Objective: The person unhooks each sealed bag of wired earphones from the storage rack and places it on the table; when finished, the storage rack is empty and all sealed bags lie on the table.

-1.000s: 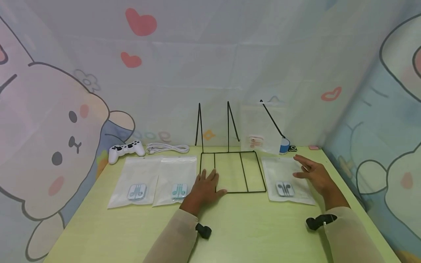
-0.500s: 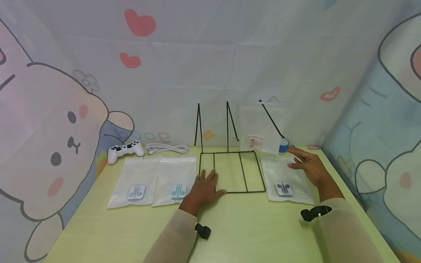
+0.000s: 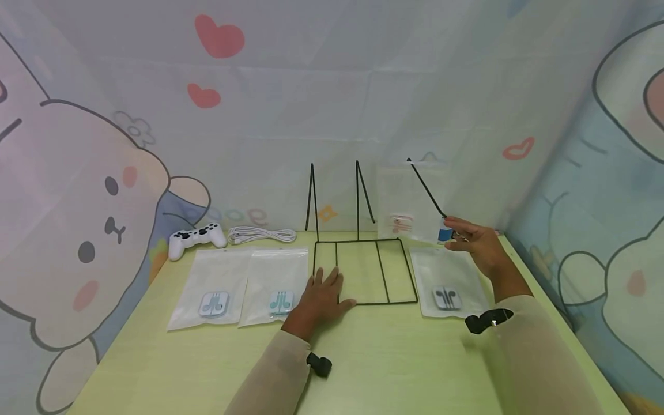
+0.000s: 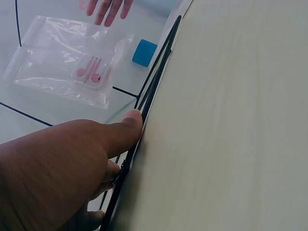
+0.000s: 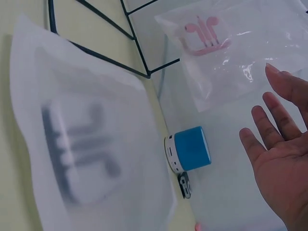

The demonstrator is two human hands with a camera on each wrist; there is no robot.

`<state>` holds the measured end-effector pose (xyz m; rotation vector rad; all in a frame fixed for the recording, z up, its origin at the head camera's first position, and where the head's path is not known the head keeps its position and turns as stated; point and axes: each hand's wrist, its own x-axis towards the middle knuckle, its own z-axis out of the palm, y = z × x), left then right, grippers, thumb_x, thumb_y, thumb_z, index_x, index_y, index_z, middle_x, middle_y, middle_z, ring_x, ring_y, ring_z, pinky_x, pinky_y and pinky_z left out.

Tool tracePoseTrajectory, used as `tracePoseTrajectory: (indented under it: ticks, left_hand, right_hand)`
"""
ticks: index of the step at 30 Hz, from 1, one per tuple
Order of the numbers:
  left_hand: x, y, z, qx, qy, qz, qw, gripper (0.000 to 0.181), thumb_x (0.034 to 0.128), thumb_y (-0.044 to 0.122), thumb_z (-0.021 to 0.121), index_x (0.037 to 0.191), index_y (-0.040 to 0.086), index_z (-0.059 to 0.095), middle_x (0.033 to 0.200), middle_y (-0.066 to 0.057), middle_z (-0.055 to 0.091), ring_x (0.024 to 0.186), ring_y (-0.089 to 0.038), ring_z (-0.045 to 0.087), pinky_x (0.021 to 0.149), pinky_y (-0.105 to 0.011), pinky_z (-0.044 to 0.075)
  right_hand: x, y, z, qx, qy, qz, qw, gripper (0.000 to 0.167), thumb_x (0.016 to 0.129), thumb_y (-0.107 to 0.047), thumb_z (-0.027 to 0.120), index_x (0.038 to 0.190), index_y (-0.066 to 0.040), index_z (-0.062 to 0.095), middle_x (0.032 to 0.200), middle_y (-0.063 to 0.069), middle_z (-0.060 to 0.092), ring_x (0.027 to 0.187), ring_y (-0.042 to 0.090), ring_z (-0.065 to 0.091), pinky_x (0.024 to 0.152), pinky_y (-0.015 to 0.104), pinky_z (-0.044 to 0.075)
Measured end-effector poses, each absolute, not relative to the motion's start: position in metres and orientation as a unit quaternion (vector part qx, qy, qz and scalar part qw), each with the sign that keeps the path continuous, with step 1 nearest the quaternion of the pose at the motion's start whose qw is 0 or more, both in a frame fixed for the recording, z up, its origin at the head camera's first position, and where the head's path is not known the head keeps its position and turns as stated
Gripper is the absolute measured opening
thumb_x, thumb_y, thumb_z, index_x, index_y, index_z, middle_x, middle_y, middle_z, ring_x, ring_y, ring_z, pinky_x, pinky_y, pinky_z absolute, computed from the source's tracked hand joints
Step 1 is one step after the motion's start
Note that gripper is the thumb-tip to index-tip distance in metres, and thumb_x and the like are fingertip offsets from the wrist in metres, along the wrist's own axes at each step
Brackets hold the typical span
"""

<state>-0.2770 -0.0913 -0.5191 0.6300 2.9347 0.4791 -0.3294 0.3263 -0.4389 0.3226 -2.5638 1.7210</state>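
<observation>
My left hand point(image 3: 321, 297) rests on the front left of the black wire rack's base point(image 3: 381, 265), fingers spread. In the left wrist view its thumb point(image 4: 131, 126) presses the rack's bar. A clear bag point(image 3: 391, 193) with pink earphones point(image 3: 402, 223) hangs on the rack's right hook. My right hand point(image 3: 479, 245) is held up with extended fingers near that bag's lower right corner; in the right wrist view it holds nothing and appears apart from the bag. Below it, a white bag point(image 3: 427, 265) with dark earphones point(image 3: 447, 298) lies on the table.
Left of the rack lie two flat bags point(image 3: 223, 268) with boxed earphones. Behind them are a white game controller point(image 3: 197, 238) and a coiled white cable point(image 3: 261, 234). A blue cylinder point(image 5: 192, 148) and a small black object point(image 5: 185, 185) stand beside the right hand, near the backdrop.
My right hand has moved left and slightly up, from over the right bag toward the hanging bag, now partly covering the blue cylinder. The left hand stays on the rack.
</observation>
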Motion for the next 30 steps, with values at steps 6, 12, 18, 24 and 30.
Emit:
tracePoseTrajectory:
  ticks: [6, 12, 18, 24, 30]
  left_hand:
    - [-0.277, -0.091, -0.520, 0.204, 0.965, 0.156, 0.055, 0.084, 0.1102, 0.062, 0.052, 0.170, 0.006, 0.037, 0.182, -0.012, 0.029, 0.169, -0.051, 0.018, 0.137, -0.063, 0.021]
    - [-0.277, -0.091, -0.518, 0.204, 0.966, 0.153, 0.054, 0.084, 0.1102, 0.062, 0.052, 0.171, 0.006, 0.036, 0.182, -0.011, 0.028, 0.169, -0.050, 0.018, 0.137, -0.063, 0.021]
    - [-0.275, -0.092, -0.517, 0.206, 0.965, 0.155, 0.050, 0.084, 0.1101, 0.061, 0.053, 0.170, 0.006, 0.037, 0.182, -0.012, 0.029, 0.168, -0.051, 0.019, 0.136, -0.063, 0.022]
    - [-0.276, -0.092, -0.519, 0.206, 0.964, 0.162, 0.050, 0.083, 0.1100, 0.061, 0.054, 0.170, 0.005, 0.038, 0.181, -0.013, 0.030, 0.168, -0.052, 0.019, 0.136, -0.064, 0.022]
    - [-0.275, -0.091, -0.518, 0.204, 0.964, 0.163, 0.054, 0.084, 0.1103, 0.062, 0.052, 0.171, 0.006, 0.036, 0.182, -0.012, 0.028, 0.168, -0.051, 0.018, 0.136, -0.064, 0.021]
  right_hand:
    - [-0.336, 0.321, -0.431, 0.108, -0.821, 0.560, 0.021, 0.068, 0.100, -0.013, 0.081, 0.160, -0.003, 0.054, 0.176, -0.001, 0.043, 0.166, 0.037, 0.035, 0.127, 0.029, 0.042]
    - [-0.343, 0.313, -0.424, 0.110, -0.800, 0.590, 0.015, 0.075, 0.100, -0.008, 0.079, 0.165, 0.004, 0.043, 0.179, 0.012, 0.034, 0.167, 0.034, 0.032, 0.130, 0.035, 0.038]
    - [-0.349, 0.303, -0.417, 0.104, -0.783, 0.614, 0.003, 0.073, 0.102, -0.003, 0.076, 0.165, 0.006, 0.041, 0.182, 0.018, 0.025, 0.169, 0.037, 0.025, 0.115, 0.015, 0.049]
    - [-0.357, 0.296, -0.410, 0.093, -0.793, 0.602, -0.001, 0.074, 0.099, -0.007, 0.080, 0.165, 0.000, 0.045, 0.173, 0.015, 0.045, 0.167, 0.036, 0.032, 0.113, 0.015, 0.048]
    - [-0.361, 0.290, -0.407, 0.086, -0.806, 0.585, -0.004, 0.064, 0.099, -0.010, 0.082, 0.158, -0.002, 0.057, 0.180, 0.013, 0.031, 0.170, 0.034, 0.024, 0.137, 0.055, 0.026]
